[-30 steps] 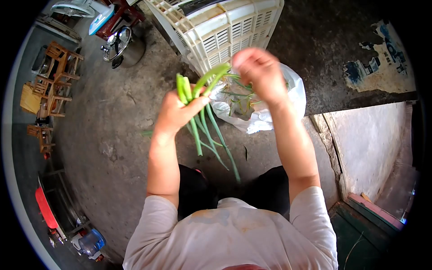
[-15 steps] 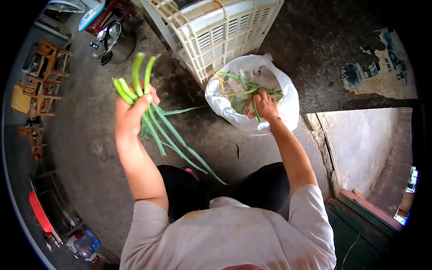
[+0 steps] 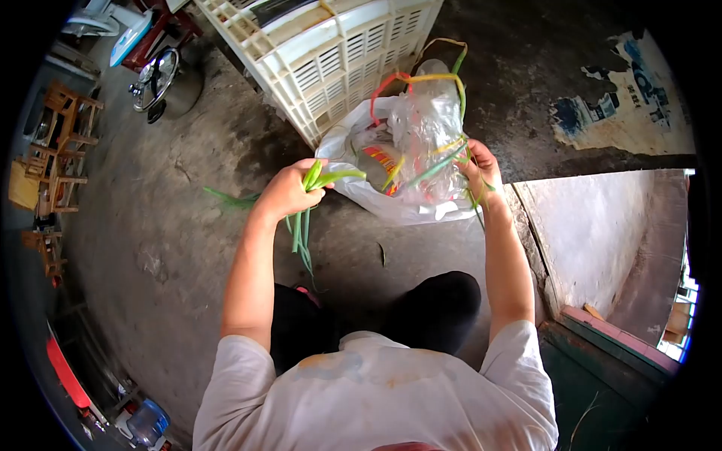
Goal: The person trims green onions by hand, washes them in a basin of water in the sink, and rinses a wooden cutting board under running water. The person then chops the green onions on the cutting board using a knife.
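My left hand (image 3: 288, 192) is closed round a bunch of scallions (image 3: 335, 177). Their pale cut ends point right toward the white plastic bag (image 3: 372, 197), and the green leaves hang below and trail left. At the bag's right rim, my right hand (image 3: 483, 174) pinches some loose scallion leaves (image 3: 440, 166), several of them yellowed. Crumpled clear plastic (image 3: 429, 120) rises out of the bag beside those fingers; whether they grip it too I cannot tell. A red strip (image 3: 381, 96) and yellowed leaves drape over the plastic.
A cream plastic crate (image 3: 331, 71) stands right behind the bag. Farther left are a pressure cooker (image 3: 169, 86) and wooden stools (image 3: 68, 143). A scrap of leaf (image 3: 382, 254) lies on the floor before my knees. Torn paper (image 3: 624, 101) sticks to the dark surface at right.
My left hand has come down and right with the scallions, tipping them toward the bag. My right hand has risen out of the bag to its right rim, and clear plastic now bulges up.
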`<action>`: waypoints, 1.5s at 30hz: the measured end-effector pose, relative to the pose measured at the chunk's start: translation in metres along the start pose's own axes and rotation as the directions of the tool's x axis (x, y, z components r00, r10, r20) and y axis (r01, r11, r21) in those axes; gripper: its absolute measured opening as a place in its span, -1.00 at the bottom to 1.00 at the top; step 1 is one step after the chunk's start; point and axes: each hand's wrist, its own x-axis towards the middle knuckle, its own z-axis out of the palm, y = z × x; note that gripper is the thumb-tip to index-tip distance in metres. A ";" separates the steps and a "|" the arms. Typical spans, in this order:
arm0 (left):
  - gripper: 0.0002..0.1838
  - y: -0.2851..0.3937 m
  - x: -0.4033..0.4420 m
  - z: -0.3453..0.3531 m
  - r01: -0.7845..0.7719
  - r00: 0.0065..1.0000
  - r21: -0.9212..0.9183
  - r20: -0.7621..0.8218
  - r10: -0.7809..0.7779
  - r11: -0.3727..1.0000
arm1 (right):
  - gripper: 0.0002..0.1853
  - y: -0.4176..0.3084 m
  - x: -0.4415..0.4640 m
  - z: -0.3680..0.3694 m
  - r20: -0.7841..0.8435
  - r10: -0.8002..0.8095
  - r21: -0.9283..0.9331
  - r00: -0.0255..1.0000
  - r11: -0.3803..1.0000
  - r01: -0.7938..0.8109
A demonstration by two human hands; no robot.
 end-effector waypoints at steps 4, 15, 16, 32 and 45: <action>-0.63 0.009 0.000 -0.009 -0.016 0.998 -0.047 0.061 0.018 0.999 | -0.82 0.004 -0.002 -0.009 -0.035 -0.058 -0.030 0.998 0.998 0.057; -0.86 0.044 -0.033 -0.058 -0.269 0.915 -0.170 -0.353 0.196 0.948 | -0.73 -0.013 -0.022 0.054 0.395 -0.418 -0.658 0.818 0.494 0.569; -0.86 0.047 -0.034 -0.060 -0.267 0.916 -0.166 -0.349 0.197 0.949 | -0.75 -0.013 -0.043 0.069 0.493 -0.203 -0.598 0.846 0.627 0.499; -0.87 0.074 -0.088 -0.078 -0.274 0.808 0.139 -0.504 0.306 0.952 | -0.66 0.230 -0.141 0.138 0.211 0.769 -0.976 0.604 0.199 0.087; -0.82 0.096 -0.103 -0.091 -0.455 0.347 -0.047 -0.929 0.128 0.889 | -0.71 0.210 -0.113 0.129 0.337 0.747 -0.941 0.573 0.283 0.185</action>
